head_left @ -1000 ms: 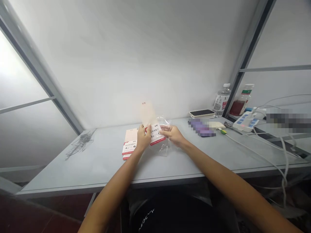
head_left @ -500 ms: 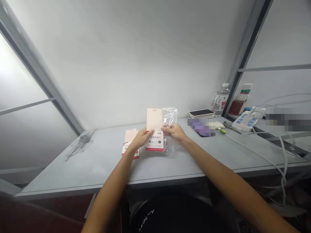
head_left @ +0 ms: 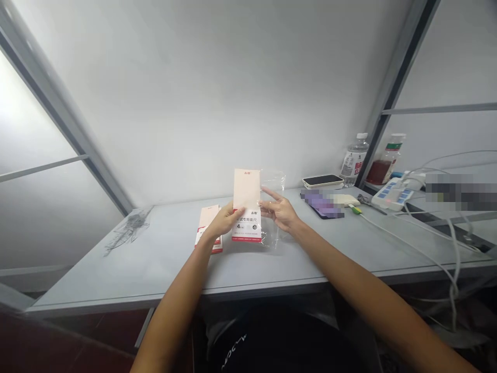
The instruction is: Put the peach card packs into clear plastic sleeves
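My left hand grips the left edge of a pale pink and white ruler-set packet, its thumb across the front. The packet stands upright above the desk, with printed characters, a "4" and a red strip along its bottom. A clear plastic bag spreads out from the packet's right side; whether it encloses the packet I cannot tell. On the right, my right hand holds the bag by the packet's edge, thumb at the edge and index finger stretched upward. Behind my left hand, similar packets lie on the desk, partly hidden.
Along the right of the desk are a phone, a blurred purple item, a green-tipped cable, a power strip and two bottles. Dark scribble-like marks show at left.
My right index finger has lifted and straightened away from the thumb. The packet has tipped slightly more upright, and the plastic shows less glare. My left hand keeps its grip.
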Motion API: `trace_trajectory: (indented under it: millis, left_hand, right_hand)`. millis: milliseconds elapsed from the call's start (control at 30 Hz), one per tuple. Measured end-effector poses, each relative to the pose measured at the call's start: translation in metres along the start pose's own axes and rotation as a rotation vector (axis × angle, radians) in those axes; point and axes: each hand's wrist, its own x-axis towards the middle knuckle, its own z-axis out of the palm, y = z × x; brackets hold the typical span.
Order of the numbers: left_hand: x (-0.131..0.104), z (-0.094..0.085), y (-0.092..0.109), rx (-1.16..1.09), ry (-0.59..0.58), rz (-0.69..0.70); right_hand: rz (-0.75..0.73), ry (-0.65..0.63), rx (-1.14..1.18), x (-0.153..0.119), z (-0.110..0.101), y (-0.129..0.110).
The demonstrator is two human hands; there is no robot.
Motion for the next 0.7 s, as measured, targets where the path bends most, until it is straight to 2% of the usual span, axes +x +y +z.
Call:
trace_trajectory:
  millis: [233, 367, 500, 633, 700]
  left_hand:
    - [-0.001, -0.001, 0.000, -0.015, -0.077, -0.012]
    - [-0.001, 0.002, 0.002, -0.117, 0.011, -0.016]
    - [-0.002, 0.005, 0.006, -0.226, 0.034, -0.052]
    - [-0.002, 0.004, 0.010, -0.182, 0.161, -0.016]
    - [-0.003, 0.004, 0.013, -0.207, 0.178, 0.007]
  right_hand:
    - [-0.019, -0.007, -0.016, 0.001, -0.001, 0.003]
    - [-0.053, -0.087, -0.153, 0.003, -0.005, 0.007]
    - [-0.015, -0.215, -0.222, 0.002, -0.005, 0.011]
    - [-0.005, -0.207, -0.205, 0.001, -0.004, 0.011]
    - [0.009, -0.239, -0.201, -0.001, -0.003, 0.009]
